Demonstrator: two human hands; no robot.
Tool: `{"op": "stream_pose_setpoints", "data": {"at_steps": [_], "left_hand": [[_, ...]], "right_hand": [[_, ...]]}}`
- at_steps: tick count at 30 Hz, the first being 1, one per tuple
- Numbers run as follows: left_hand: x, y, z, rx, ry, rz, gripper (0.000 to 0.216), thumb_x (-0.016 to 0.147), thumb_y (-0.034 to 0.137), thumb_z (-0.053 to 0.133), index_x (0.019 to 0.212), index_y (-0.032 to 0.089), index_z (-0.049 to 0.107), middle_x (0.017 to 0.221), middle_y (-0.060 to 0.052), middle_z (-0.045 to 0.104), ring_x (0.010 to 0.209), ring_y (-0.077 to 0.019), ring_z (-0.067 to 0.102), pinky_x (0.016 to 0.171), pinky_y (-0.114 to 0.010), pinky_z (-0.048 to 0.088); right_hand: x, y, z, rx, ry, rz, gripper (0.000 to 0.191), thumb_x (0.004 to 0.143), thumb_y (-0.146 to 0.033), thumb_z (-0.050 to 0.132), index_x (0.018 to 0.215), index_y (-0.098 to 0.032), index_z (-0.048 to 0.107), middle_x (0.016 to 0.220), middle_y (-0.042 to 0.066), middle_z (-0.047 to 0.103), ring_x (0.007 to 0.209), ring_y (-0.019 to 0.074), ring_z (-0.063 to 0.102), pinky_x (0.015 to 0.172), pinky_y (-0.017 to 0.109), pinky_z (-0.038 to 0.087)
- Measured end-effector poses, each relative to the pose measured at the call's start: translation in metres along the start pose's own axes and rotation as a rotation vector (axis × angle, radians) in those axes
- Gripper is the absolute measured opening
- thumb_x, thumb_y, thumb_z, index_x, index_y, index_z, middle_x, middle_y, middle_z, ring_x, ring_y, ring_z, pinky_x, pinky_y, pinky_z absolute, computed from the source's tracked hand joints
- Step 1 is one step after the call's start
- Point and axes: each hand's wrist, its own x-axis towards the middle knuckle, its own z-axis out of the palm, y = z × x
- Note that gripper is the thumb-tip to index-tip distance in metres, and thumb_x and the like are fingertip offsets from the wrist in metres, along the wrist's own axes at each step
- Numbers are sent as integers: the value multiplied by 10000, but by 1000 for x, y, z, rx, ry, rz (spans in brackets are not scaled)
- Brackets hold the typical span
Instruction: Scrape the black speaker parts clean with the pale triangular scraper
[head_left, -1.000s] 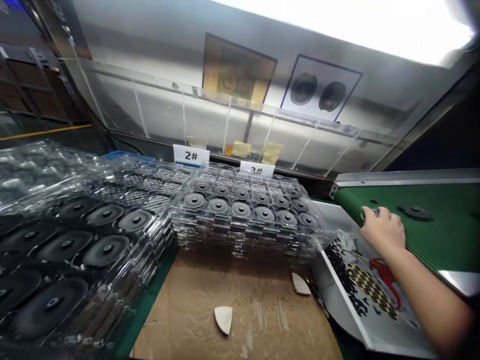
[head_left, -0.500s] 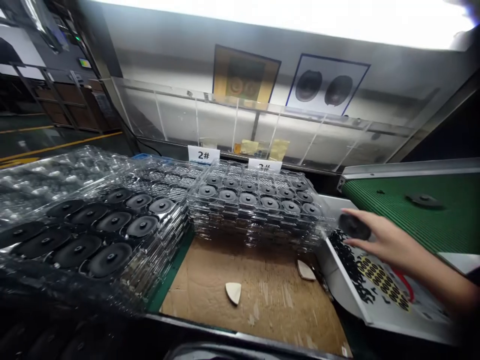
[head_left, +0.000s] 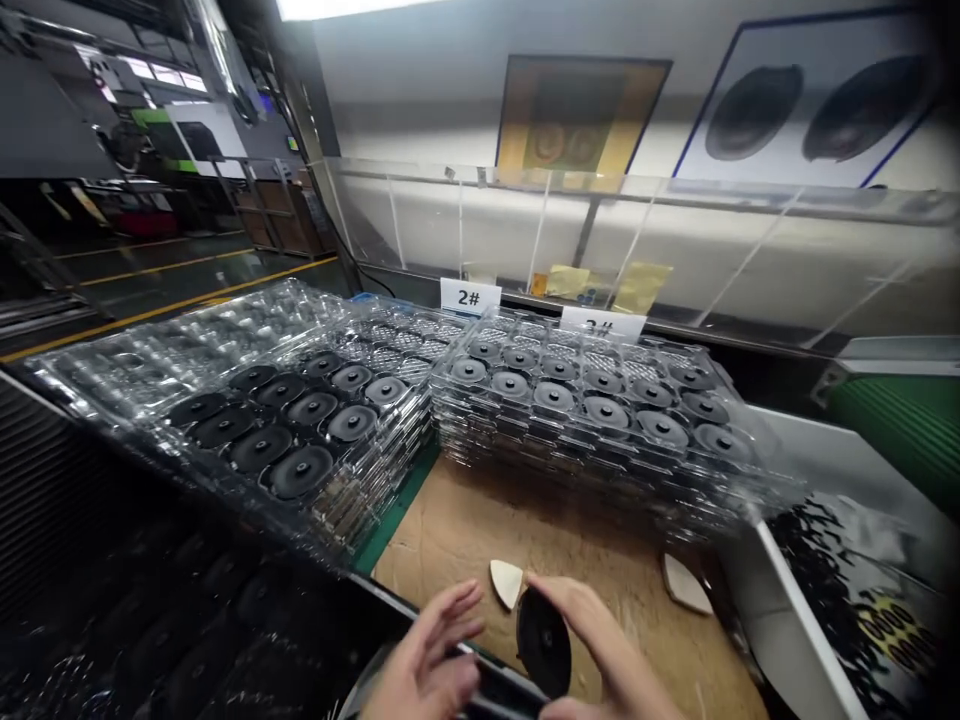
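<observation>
Between the thumb and fingers of my right hand (head_left: 600, 650) is a black oval disc (head_left: 543, 640), held on edge over the near side of the bench. To its left is my left hand (head_left: 431, 655), empty, its fingers apart and curved toward the disc without touching it. A small cream-coloured wedge (head_left: 506, 582) lies on the brown cardboard (head_left: 427, 530) just beyond both hands. Another pale wedge (head_left: 686, 585) rests at the cardboard's right side.
Stacked clear trays (head_left: 592, 430) of black discs stand at the back, with more trays (head_left: 300, 420) on the left. On the right, a white bin (head_left: 814, 620) holds small black pieces and a yellow-patterned sheet. A green ribbed conveyor belt (head_left: 900, 410) lies beyond it.
My right hand has brought the black disc from above the white bin to the front of the cardboard. My left hand has come into view beside it. The view has turned right.
</observation>
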Motion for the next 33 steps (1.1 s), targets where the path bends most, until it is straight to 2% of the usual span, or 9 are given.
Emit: {"op": "stream_pose_setpoints", "data": {"at_steps": [3, 6, 10, 14, 18, 20, 23, 26, 33], "left_hand": [[23, -12, 29, -145, -137, -27, 802, 465, 453, 784, 1199, 306, 497, 1301, -124, 492, 1153, -304, 486, 931, -416, 392], [40, -21, 44, -200, -160, -81, 786, 461, 444, 786, 1183, 283, 520, 1268, -127, 523, 1179, -296, 463, 975, -394, 347], [59, -14, 43, -272, -78, -226, 814, 423, 424, 803, 1172, 270, 524, 1220, -120, 570, 1196, -297, 448, 992, -381, 332], [80, 0, 38, -402, 61, -349, 742, 483, 395, 791, 1163, 284, 515, 1197, -112, 585, 1107, -312, 531, 993, -452, 330], [100, 12, 35, -522, 141, -314, 668, 554, 376, 761, 1167, 290, 510, 1241, -109, 549, 1119, -334, 521, 992, -494, 333], [110, 16, 35, -533, 170, -303, 650, 581, 345, 753, 1179, 299, 503, 1282, -104, 518, 1148, -321, 500, 1014, -475, 317], [121, 19, 37, -543, 195, -291, 651, 597, 333, 745, 1197, 301, 495, 1317, -99, 488, 1182, -305, 471, 1040, -450, 293], [128, 18, 38, -576, 184, -281, 654, 628, 362, 713, 1230, 281, 471, 1320, -110, 487, 1199, -306, 452, 1050, -445, 286], [124, 17, 43, -611, 118, -263, 570, 758, 306, 603, 1286, 250, 395, 1317, -131, 490, 1216, -291, 434, 1067, -445, 250]], "right_hand": [[-5, 12, 29, 137, 82, 36, 745, 658, -391, 721, 1314, -269, 392, 1267, 97, 507, 1168, 258, 475, 954, 349, 417], [-5, 18, 43, 186, 170, 135, 768, 633, -395, 731, 1312, -264, 397, 1270, 100, 499, 1163, 274, 476, 950, 375, 419], [6, 28, 42, 166, 219, 175, 866, 633, -496, 701, 1362, -254, 302, 1306, 107, 456, 1180, 284, 455, 944, 385, 424], [14, 55, 43, -7, 254, 281, 577, 846, -452, 475, 1359, -260, 292, 1304, 94, 455, 1190, 259, 441, 927, 379, 435], [11, 79, 73, -185, 111, 292, 436, 809, -310, 548, 1240, -315, 475, 1139, 61, 577, 945, 230, 600, 747, 317, 531], [10, 83, 91, -195, 67, 270, 482, 756, -300, 597, 1228, -291, 501, 1141, 88, 581, 889, 269, 613, 697, 365, 545], [14, 85, 105, -188, 83, 346, 461, 786, -180, 519, 1240, -256, 498, 1180, 135, 549, 922, 315, 595, 705, 445, 530], [22, 88, 100, -126, 97, 360, 454, 774, -88, 439, 1191, -237, 538, 1157, 134, 541, 932, 273, 595, 739, 402, 527], [22, 76, 76, 140, 189, 349, 357, 854, -198, 434, 1202, -211, 511, 919, 71, 643, 733, 153, 636, 601, 197, 523]]}}
